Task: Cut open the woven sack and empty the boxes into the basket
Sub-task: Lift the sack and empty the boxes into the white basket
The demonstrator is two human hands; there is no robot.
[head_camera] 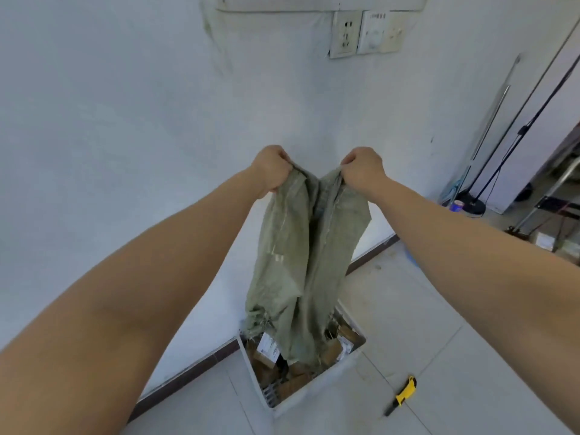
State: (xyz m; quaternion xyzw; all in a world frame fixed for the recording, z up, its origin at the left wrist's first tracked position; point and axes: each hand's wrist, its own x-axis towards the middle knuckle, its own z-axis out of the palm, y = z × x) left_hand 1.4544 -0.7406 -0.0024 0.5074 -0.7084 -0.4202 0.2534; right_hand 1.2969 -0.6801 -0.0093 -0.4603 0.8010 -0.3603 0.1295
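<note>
My left hand (271, 169) and right hand (364, 169), fingers clenched, each grip a bunched corner of the woven sack (301, 262); soft, limp, seemingly light, it hangs open-end down over the basket (309, 394), boxes (266, 348) lying inside.

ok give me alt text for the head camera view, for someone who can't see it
A left hand and a right hand grip the top of a grey-green woven sack, its frayed lower end hanging into a white rectangular basket of brown cardboard boxes. A yellow-and-black utility knife lies on the pale tiled floor beside the basket.
</note>
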